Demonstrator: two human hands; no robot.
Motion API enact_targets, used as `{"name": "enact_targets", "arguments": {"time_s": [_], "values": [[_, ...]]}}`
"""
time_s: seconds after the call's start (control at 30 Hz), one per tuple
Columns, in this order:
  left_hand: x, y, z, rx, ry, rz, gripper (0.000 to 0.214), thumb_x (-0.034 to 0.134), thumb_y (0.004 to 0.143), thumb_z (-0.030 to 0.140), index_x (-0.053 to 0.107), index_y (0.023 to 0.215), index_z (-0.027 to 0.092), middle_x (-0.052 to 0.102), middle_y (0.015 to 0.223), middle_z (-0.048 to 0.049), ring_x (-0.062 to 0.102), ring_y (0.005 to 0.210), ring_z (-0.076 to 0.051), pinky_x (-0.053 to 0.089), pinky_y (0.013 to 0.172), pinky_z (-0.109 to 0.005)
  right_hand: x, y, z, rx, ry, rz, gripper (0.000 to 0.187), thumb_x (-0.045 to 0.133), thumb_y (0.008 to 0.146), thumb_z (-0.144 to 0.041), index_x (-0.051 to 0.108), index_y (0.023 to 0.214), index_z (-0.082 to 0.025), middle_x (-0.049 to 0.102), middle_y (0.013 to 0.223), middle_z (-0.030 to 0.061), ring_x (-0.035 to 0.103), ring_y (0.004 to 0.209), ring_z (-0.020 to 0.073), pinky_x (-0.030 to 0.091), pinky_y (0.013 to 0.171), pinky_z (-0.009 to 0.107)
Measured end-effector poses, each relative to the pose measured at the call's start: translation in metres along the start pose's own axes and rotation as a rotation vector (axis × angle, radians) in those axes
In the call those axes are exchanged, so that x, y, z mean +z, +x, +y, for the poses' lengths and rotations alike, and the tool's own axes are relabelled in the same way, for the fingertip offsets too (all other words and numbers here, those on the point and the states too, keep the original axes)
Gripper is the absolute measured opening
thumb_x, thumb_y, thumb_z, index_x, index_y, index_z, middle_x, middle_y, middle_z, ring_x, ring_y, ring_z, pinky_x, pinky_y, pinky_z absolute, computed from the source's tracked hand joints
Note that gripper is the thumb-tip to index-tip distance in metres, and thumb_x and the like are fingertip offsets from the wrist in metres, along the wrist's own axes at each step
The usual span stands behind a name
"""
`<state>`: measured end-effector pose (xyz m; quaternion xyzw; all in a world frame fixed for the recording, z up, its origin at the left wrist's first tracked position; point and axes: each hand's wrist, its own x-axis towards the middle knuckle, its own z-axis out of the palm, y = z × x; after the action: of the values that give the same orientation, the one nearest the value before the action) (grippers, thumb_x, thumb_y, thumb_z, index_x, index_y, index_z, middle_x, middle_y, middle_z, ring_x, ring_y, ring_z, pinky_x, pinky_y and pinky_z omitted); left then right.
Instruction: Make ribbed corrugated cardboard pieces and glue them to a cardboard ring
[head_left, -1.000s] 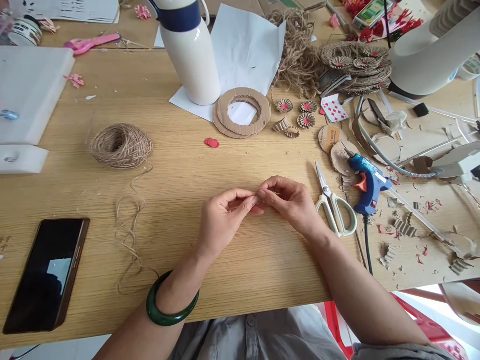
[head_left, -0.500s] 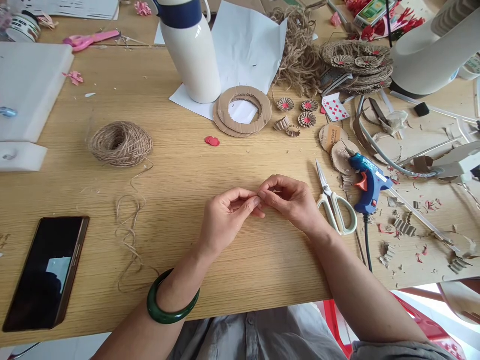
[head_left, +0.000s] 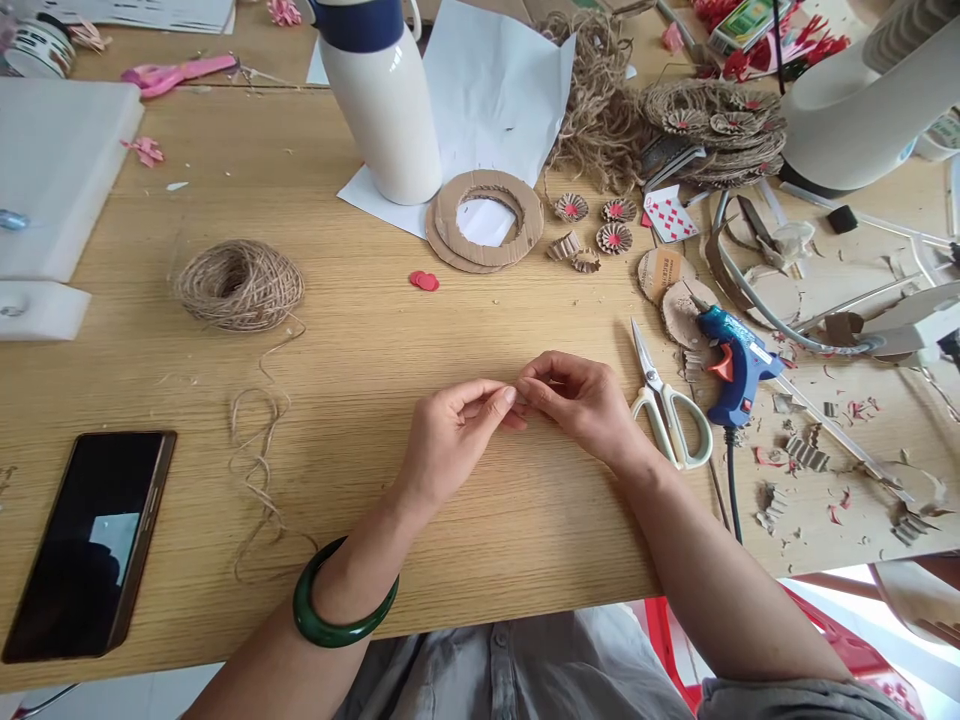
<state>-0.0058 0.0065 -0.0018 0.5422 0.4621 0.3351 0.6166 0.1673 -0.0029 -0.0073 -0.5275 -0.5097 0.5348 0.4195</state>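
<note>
My left hand and my right hand meet fingertip to fingertip just above the wooden table, near its middle. Both pinch a tiny piece between thumb and fingers; it is too small and too hidden to name. A green bangle circles my left wrist. White-handled scissors lie just right of my right hand, and a blue glue gun lies beyond them.
A ball of jute twine with a loose strand sits left. A phone lies front left. Behind are a white flask, cardboard rings, small cardboard rosettes, red paper bits, and scraps at right.
The hands have stayed pinched together in the same spot. The view has shifted slightly, nothing else moved.
</note>
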Motion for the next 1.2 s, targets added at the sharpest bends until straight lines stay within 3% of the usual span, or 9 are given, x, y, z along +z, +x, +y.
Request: {"name": "enact_targets", "arguments": {"time_s": [0.2, 0.43, 0.83, 1.07, 1.2], "values": [[-0.0005, 0.0001, -0.0035, 0.024, 0.028, 0.042, 0.017, 0.07, 0.086, 0.033, 0.073, 0.083, 0.017, 0.077, 0.075, -0.0036, 0.074, 0.063, -0.018, 0.061, 0.065, -0.025, 0.0005, 0.0005, -0.0011, 0.035, 0.024, -0.025, 0.027, 0.068, 0.086, -0.042, 0.065, 0.08, -0.015, 0.065, 0.073, 0.0014, 0.055, 0.067, 0.0114, 0.042, 0.061, 0.024], [-0.0007, -0.0003, 0.0005, 0.062, 0.039, 0.162, 0.012, 0.069, 0.087, 0.028, 0.072, 0.082, 0.018, 0.077, 0.073, -0.0008, 0.075, 0.067, -0.016, 0.061, 0.066, -0.023, 0.0037, -0.0023, -0.0048, 0.051, 0.036, 0.013, 0.031, 0.073, 0.081, -0.044, 0.066, 0.087, -0.015, 0.063, 0.075, 0.0005, 0.05, 0.062, 0.0093, 0.037, 0.056, 0.023], [0.0, -0.0013, 0.0004, 0.103, 0.111, 0.156, 0.013, 0.068, 0.087, 0.029, 0.071, 0.08, 0.019, 0.077, 0.074, -0.0011, 0.075, 0.066, -0.017, 0.061, 0.066, -0.024, 0.0055, -0.0027, -0.0017, 0.069, 0.032, -0.012, 0.025, 0.069, 0.085, -0.04, 0.063, 0.088, -0.016, 0.064, 0.072, 0.0014, 0.058, 0.064, 0.013, 0.043, 0.059, 0.026], [0.0001, -0.0038, -0.0001, 0.267, 0.286, 0.159, 0.011, 0.065, 0.089, 0.025, 0.071, 0.084, 0.018, 0.077, 0.08, -0.0018, 0.074, 0.07, -0.015, 0.058, 0.066, -0.02, 0.0066, -0.0029, -0.0027, 0.05, 0.004, 0.031, 0.019, 0.067, 0.085, -0.034, 0.061, 0.085, -0.016, 0.061, 0.072, -0.0002, 0.05, 0.059, 0.0094, 0.034, 0.054, 0.023], [0.0002, -0.0034, -0.0009, 0.246, 0.273, 0.164, 0.011, 0.065, 0.089, 0.025, 0.072, 0.085, 0.018, 0.077, 0.08, -0.0015, 0.074, 0.07, -0.015, 0.058, 0.067, -0.02, 0.0079, -0.0029, -0.0046, 0.055, -0.004, 0.026, 0.019, 0.066, 0.085, -0.034, 0.06, 0.084, -0.016, 0.059, 0.07, -0.001, 0.047, 0.058, 0.0093, 0.034, 0.054, 0.024]]}}
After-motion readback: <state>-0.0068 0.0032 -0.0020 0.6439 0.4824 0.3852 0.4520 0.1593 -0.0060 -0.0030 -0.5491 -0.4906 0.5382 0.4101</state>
